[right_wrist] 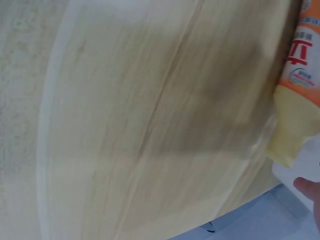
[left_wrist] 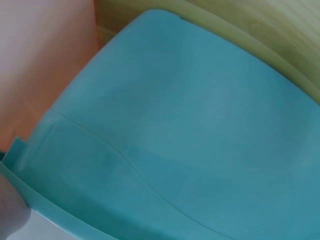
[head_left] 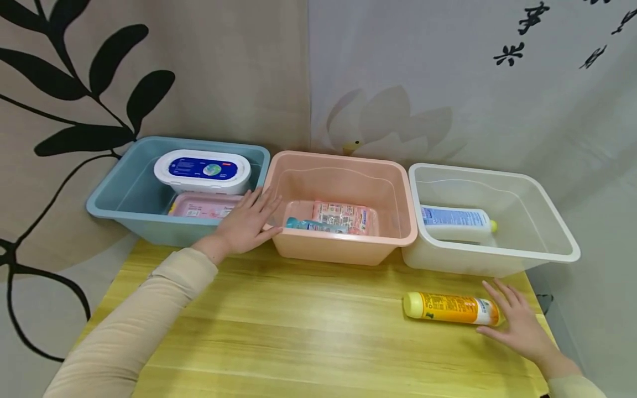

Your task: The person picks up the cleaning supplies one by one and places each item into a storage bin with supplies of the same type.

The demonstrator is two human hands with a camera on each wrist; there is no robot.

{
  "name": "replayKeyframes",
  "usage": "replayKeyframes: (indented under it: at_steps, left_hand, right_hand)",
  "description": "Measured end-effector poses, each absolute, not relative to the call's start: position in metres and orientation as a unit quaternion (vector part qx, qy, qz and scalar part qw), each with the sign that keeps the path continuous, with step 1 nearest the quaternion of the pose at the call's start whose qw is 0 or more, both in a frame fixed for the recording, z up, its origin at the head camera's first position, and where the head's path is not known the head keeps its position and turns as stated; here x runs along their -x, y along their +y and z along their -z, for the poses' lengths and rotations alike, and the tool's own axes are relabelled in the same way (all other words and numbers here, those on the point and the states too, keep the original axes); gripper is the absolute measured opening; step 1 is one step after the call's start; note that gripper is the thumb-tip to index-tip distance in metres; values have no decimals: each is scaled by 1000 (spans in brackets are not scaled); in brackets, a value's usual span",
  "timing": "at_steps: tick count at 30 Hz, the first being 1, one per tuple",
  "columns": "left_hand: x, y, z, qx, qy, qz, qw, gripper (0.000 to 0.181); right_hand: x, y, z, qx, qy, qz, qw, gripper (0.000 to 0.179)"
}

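My left hand (head_left: 247, 225) lies with fingers spread over the near corner of the blue bin (head_left: 164, 229), close to the pink bin's (head_left: 338, 249) left edge. In the left wrist view the blue bin's outer wall (left_wrist: 175, 125) fills most of the picture, with a fingertip (left_wrist: 12, 212) at the rim. On the table's right side a yellow bottle (head_left: 453, 308) with an orange label lies on its side. My right hand (head_left: 522, 327) is beside its right end, fingers apart and not wrapped around it. The right wrist view shows the bottle's tapered end (right_wrist: 295, 117) and one fingertip (right_wrist: 307, 187).
Inside the blue bin are a white lidded box (head_left: 203, 171) and a pink pack (head_left: 206, 205). The pink bin holds a pink-and-white packet (head_left: 343, 215) and a blue tube (head_left: 316, 225). A white bottle (head_left: 455, 222) lies in the white bin (head_left: 492, 262). A curtain (head_left: 239, 72) hangs behind.
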State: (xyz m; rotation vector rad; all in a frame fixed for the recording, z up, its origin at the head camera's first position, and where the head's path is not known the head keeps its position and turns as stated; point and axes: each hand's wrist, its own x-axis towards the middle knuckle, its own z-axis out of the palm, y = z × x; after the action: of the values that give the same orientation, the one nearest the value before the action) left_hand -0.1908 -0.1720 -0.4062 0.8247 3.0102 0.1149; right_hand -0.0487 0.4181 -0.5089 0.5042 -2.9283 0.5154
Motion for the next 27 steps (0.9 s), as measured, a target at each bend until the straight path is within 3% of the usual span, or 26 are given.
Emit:
replayKeyframes:
  at_steps: [12, 27]
  left_hand:
    - [190, -171, 406, -266, 963, -36, 26, 73]
    - [191, -171, 406, -265, 963, -37, 9, 71]
  right_hand:
    - [57, 413, 519, -145, -978, -148, -5, 103]
    - [58, 404, 529, -172, -978, -113, 30, 98]
